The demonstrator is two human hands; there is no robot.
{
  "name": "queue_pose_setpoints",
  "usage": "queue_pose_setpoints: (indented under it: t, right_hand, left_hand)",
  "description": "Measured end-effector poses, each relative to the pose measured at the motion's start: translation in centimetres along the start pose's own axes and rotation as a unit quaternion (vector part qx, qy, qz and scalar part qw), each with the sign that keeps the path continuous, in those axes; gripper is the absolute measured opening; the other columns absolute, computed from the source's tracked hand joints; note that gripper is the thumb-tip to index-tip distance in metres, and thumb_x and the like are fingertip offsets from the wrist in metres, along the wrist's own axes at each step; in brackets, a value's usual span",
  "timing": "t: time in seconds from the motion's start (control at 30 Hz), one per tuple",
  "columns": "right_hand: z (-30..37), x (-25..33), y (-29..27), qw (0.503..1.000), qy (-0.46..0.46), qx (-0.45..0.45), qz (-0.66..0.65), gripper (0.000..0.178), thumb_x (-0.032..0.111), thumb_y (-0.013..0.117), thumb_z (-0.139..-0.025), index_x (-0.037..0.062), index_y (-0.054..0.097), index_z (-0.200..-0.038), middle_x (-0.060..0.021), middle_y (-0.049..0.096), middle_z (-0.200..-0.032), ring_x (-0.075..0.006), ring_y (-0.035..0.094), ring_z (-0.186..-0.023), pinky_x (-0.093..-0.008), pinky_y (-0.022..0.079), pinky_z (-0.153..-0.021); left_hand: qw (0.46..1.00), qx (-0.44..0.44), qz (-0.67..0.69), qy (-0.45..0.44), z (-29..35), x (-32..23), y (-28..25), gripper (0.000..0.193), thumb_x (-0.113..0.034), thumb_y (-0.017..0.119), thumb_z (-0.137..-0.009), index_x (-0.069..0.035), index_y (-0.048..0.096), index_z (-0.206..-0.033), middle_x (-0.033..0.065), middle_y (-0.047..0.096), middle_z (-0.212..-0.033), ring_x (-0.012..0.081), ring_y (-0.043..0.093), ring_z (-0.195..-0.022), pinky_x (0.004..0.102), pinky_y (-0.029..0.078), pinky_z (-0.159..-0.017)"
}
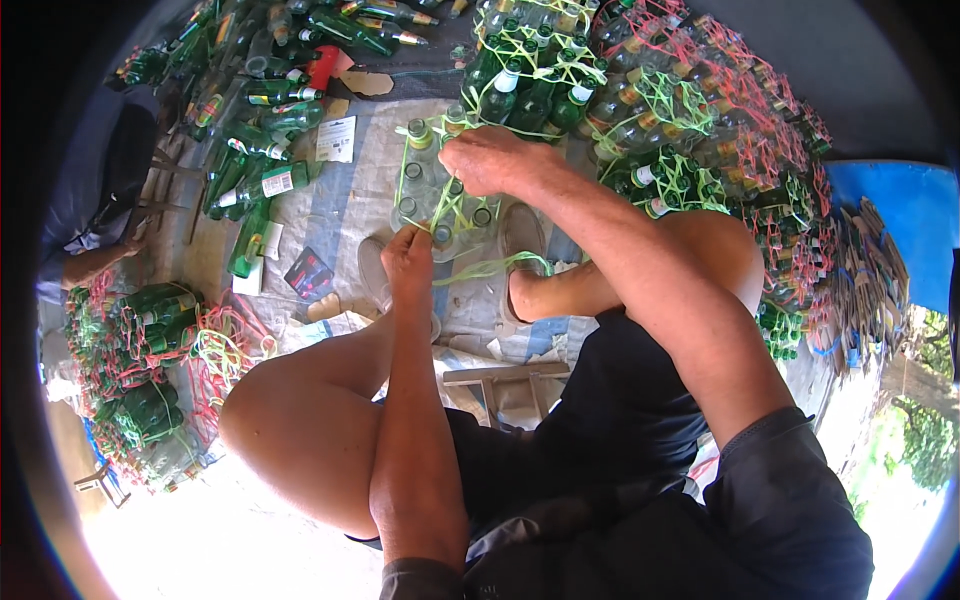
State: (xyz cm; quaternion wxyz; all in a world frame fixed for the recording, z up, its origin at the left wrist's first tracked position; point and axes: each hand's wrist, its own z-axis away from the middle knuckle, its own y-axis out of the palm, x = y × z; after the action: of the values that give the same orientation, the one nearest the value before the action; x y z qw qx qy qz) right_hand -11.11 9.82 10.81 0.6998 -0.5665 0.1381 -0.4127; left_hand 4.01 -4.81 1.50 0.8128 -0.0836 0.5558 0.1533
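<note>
Several clear glass bottles [408,209] stand upright in a tight cluster between my feet. Pale green plastic twine [455,212] is wound around and across their necks. My left hand [408,257] is closed in a pinch on the twine at the cluster's near edge. Over the far right side of the cluster, my right hand [482,160] has its fingers closed, apparently on the same twine; the hand itself hides the grip. A loose tail of twine [500,265] trails to the right beside my foot.
Loose green bottles [270,183] lie in a heap at the left and far left. Bundles of tied green bottles [535,95] stand ahead, with red-twined bundles [730,90] at the right. Tangled twine [225,345] lies left. Another person's hand [130,247] rests at the left edge.
</note>
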Motion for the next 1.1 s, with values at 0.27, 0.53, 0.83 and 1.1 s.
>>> queue_pose_setpoints:
  t: [0.27, 0.53, 0.83, 1.1]
  right_hand:
    - [0.1, 1.0, 0.0, 0.999, 0.005, -0.052, 0.007, 0.019, 0.014, 0.073, -0.071, 0.0055, 0.071, -0.088, -0.0137, 0.072, -0.092, -0.0324, 0.070, -0.089, -0.0437, 0.056, -0.073]
    - [-1.1, 0.9, 0.8, 0.996, 0.070, -0.048, -0.016, 0.019, 0.015, 0.074, -0.071, 0.0081, 0.074, -0.089, -0.0123, 0.073, -0.092, -0.0282, 0.071, -0.090, -0.0412, 0.057, -0.074]
    - [0.7, 3.6, 2.6, 0.925, 0.176, -0.313, -0.122, 0.012, 0.007, 0.068, -0.069, 0.0087, 0.073, -0.080, -0.0146, 0.071, -0.087, -0.0291, 0.071, -0.081, -0.0418, 0.056, -0.064]
    - [15.1, 13.7, -8.2, 0.919, 0.042, -0.342, -0.190, 0.019, 0.008, 0.071, -0.068, -0.0020, 0.069, -0.084, -0.0131, 0.061, -0.090, -0.0251, 0.062, -0.086, -0.0370, 0.052, -0.068]
  left_hand:
    - [0.992, -0.064, 0.073, -0.083, 0.9, -1.3, 0.7, 0.023, -0.017, 0.061, -0.087, -0.001, 0.074, -0.098, -0.0019, 0.055, -0.067, 0.0042, 0.039, -0.055, 0.0244, 0.028, -0.048]
    - [0.997, -0.034, 0.060, -0.029, 0.6, -1.0, -0.1, 0.024, -0.019, 0.074, -0.087, -0.011, 0.064, -0.066, -0.0112, 0.040, -0.056, 0.0012, 0.030, -0.051, 0.0240, 0.020, -0.048]
    - [0.994, -0.028, -0.073, -0.082, -1.8, -0.2, -1.5, 0.020, -0.021, 0.072, -0.088, -0.005, 0.069, -0.076, -0.0048, 0.051, -0.059, 0.0033, 0.043, -0.053, 0.0210, 0.031, -0.049]
    - [0.981, -0.080, -0.174, -0.036, -1.1, -0.2, -0.9, 0.024, -0.025, 0.074, -0.087, -0.002, 0.072, -0.078, -0.0021, 0.053, -0.058, 0.0069, 0.041, -0.049, 0.0261, 0.031, -0.046]
